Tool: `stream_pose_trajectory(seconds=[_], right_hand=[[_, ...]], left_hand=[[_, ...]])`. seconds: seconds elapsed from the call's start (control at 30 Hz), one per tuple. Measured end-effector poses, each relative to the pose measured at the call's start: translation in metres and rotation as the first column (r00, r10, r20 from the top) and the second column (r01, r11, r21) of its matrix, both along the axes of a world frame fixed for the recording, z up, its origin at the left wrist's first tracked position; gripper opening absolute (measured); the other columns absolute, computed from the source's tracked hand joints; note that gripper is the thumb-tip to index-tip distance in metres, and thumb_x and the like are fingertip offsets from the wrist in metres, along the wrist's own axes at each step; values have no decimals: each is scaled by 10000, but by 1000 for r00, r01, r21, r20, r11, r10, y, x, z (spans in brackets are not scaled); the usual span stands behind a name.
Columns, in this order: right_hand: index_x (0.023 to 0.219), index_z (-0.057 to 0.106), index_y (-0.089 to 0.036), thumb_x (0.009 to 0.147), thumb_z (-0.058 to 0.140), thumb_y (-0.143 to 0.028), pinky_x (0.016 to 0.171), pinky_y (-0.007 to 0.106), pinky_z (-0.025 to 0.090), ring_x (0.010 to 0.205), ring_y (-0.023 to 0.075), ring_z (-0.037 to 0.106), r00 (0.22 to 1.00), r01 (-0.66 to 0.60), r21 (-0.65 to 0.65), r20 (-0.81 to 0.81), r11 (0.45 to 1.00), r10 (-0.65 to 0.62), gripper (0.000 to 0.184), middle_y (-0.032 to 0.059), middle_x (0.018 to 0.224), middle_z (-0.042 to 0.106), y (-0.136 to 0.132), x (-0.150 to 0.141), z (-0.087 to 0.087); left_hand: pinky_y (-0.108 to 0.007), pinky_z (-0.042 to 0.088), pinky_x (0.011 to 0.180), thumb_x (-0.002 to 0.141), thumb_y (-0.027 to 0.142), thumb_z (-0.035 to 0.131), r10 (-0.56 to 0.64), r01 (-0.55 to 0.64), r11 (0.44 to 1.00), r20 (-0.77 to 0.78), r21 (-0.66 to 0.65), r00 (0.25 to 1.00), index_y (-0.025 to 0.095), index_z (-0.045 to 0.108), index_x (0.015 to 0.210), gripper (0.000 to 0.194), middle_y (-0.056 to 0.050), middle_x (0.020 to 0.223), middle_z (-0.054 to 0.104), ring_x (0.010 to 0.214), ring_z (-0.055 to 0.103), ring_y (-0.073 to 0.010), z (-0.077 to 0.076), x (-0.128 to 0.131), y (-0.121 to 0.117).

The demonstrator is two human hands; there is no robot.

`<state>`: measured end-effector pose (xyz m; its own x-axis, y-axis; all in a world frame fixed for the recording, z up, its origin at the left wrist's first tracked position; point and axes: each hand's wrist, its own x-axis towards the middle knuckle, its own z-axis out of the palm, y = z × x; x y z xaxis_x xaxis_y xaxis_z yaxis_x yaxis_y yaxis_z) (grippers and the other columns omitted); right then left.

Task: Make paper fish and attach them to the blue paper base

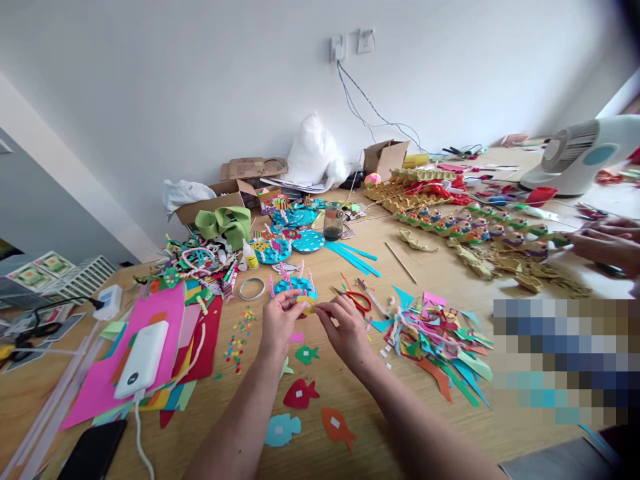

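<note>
Pale walls (200, 80) stand behind a big wooden table (225, 407) full of craft bits. Left hand (280, 321) and right hand (349, 328) both pinch a small yellow paper piece (307, 303), held up over the table between them. Just under the hands lie paper fish: a green fish (307, 355), a red fish (299, 394), a blue fish (281, 431) and an orange fish (336, 427). Red-handled scissors (356, 295) lie near the right hand, with a heap of paper scraps (430, 333) past them. Off to the left, a white power bank (143, 360) sits on colored paper sheets (100, 390). Far right, another person's hands (607, 243) are by painted egg cartons (470, 230), and a white fan (580, 153) stands farther back.
</note>
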<state>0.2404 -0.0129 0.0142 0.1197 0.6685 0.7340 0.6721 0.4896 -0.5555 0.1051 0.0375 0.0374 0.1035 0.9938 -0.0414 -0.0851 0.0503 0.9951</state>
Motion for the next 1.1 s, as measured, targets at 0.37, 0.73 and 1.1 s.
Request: stream_pose_trajectory(seconds=[0.37, 0.73, 1.1], right_hand=[[773, 644, -188, 863, 566, -317, 638, 282, 447, 656, 142, 537, 916, 165, -156, -342, 974, -210, 176, 15, 702, 593, 9, 34, 10], [807, 639, -149, 827, 559, -400, 562, 246, 401, 585, 121, 503, 935, -74, -403, -345, 912, -77, 264, 14, 653, 596, 6, 50, 14], [741, 632, -155, 820, 552, -364, 538, 239, 372, 567, 111, 464, 965, -248, -578, -216, 777, 147, 237, 0, 640, 567, -7, 55, -29]], left_hand=[[-211, 467, 534, 608, 26, 629, -292, 340, 940, -577, -26, 763, 160, 661, 650, 144, 4, 566, 655, 533, 608, -129, -48, 19, -8], [-412, 373, 1029, 779, 68, 542, -144, 540, 820, -842, 193, 519, 175, 713, 892, 231, -110, 1062, 687, 1115, 569, -266, -28, 5, -38], [-538, 215, 1119, 917, 275, 487, 30, 705, 683, -971, 193, 236, 256, 566, 1249, 342, -71, 1370, 520, 1374, 310, -284, -44, -5, -84]])
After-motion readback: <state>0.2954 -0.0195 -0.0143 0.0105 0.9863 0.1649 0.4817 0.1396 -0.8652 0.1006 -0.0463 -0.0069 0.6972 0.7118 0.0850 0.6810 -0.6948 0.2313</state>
